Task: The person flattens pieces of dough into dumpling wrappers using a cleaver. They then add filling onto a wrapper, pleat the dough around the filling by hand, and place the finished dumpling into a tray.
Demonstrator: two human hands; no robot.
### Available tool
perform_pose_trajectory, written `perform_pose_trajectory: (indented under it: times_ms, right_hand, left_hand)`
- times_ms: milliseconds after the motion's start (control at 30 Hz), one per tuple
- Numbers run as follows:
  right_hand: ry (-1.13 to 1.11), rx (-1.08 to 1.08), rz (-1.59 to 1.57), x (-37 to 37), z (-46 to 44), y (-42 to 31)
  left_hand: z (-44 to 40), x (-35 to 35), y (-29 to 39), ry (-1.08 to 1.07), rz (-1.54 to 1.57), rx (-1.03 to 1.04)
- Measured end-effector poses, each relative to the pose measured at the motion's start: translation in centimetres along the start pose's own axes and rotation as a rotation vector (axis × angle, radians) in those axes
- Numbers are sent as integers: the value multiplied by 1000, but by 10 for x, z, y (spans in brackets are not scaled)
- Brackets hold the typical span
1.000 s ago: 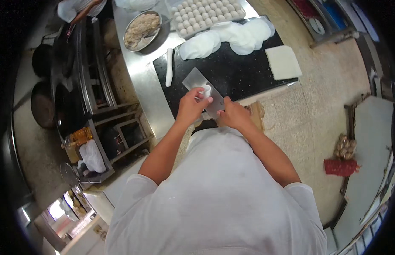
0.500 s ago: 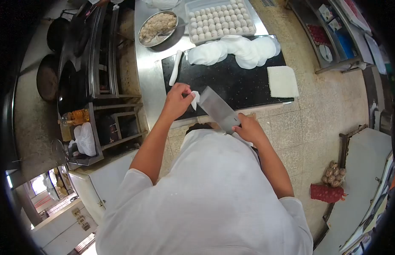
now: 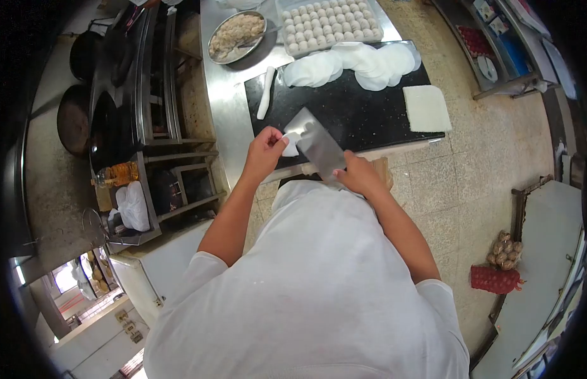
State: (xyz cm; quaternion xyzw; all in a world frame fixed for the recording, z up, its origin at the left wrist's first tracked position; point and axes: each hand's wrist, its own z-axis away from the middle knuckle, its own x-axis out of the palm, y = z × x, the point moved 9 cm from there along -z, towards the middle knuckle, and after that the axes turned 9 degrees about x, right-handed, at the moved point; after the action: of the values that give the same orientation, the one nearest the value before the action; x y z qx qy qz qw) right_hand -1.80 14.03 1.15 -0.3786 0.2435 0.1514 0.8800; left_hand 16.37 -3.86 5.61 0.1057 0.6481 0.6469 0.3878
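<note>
My left hand (image 3: 264, 149) is closed, its fingers pinching the edge of a small white cloth-like piece (image 3: 291, 146). My right hand (image 3: 356, 174) grips a broad-bladed cleaver (image 3: 320, 143) near its lower end; the blade points up and left, its edge beside the white piece. Whether blade and piece touch, I cannot tell. Both hands are over the near edge of a black board (image 3: 344, 117). On the board's far side lie overlapping thin white dough wrappers (image 3: 375, 66). A white rolling pin (image 3: 266, 93) lies at the board's left.
Behind the board stand a plastic tray (image 3: 284, 28) of round white dumplings and a metal bowl (image 3: 213, 54) of pale filling with a utensil in it. A folded white towel (image 3: 427, 108) lies at the board's right. Pans (image 3: 74, 119) line the left side.
The cleaver has shifted slightly up and left, its blade now showing more of its flat face. The white piece looks broader between hand and blade. The whole view has shifted a little.
</note>
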Motion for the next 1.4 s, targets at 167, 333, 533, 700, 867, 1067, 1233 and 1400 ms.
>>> perform_pose_trajectory:
  times_ms: [167, 333, 533, 700, 867, 1067, 1233, 1400]
  right_hand:
    - [-20, -90, 32, 15, 5, -3]
    - [61, -41, -184, -11, 29, 35]
    - [239, 114, -207, -43, 75, 70]
    - [393, 84, -373, -65, 101, 85]
    - [734, -101, -883, -117, 104, 99]
    - [656, 231, -1382, -82, 18, 134]
    - [559, 292, -1159, -29, 38, 53]
    - [489, -17, 142, 4, 45, -118]
  left_hand:
    - [8, -7, 13, 70, 279, -129]
    - [-59, 9, 35, 5, 237, 0]
    - [-178, -9, 6, 195, 321, -43]
    - [-188, -37, -23, 192, 75, -122]
    - [-112, -62, -9, 351, -421, 308]
    - [-61, -66, -19, 388, -717, 424]
    - [-71, -85, -44, 263, -416, 360]
    - [-70, -98, -40, 121, -383, 501]
